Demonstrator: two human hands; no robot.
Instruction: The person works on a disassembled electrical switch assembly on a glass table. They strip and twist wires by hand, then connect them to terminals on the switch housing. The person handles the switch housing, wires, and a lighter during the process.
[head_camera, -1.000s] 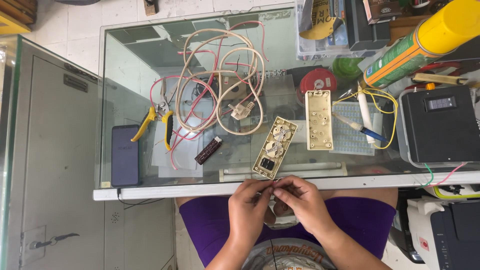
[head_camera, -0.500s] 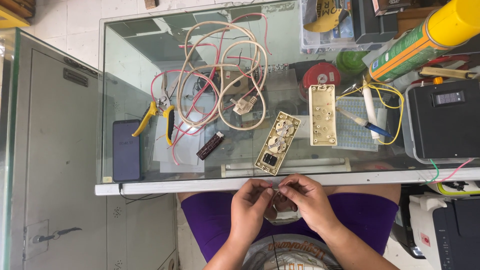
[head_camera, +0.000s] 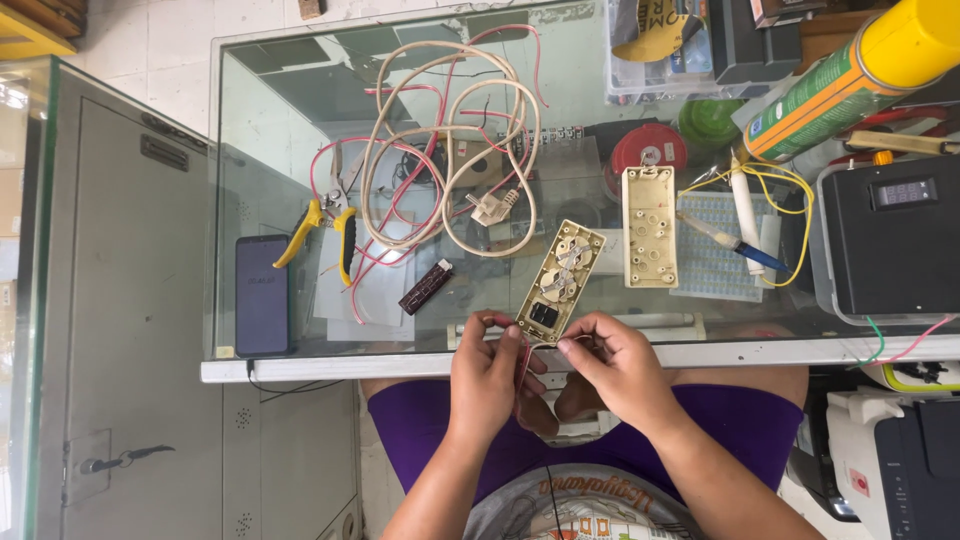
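My left hand (head_camera: 490, 372) and my right hand (head_camera: 610, 368) meet at the near edge of the glass table (head_camera: 300, 372), pinching a thin red wire (head_camera: 527, 362) between their fingertips. Just beyond the fingers lies an open cream socket strip base (head_camera: 560, 268) with round contacts and a black switch. Its cream cover (head_camera: 649, 226) lies to the right. A coil of cream cable with a plug (head_camera: 470, 150), tangled with red wires, sits farther back.
Yellow-handled pliers (head_camera: 325, 225), a dark phone (head_camera: 262, 295) and a small dark terminal block (head_camera: 425, 287) lie at the left. At the right are a screwdriver (head_camera: 735, 250), a black meter box (head_camera: 885, 235), a yellow-capped spray can (head_camera: 850, 75), a red tape roll (head_camera: 648, 150).
Both hands have risen from my lap to the table's near edge, close to the socket strip base, still pinching the wire. The view has shifted slightly.
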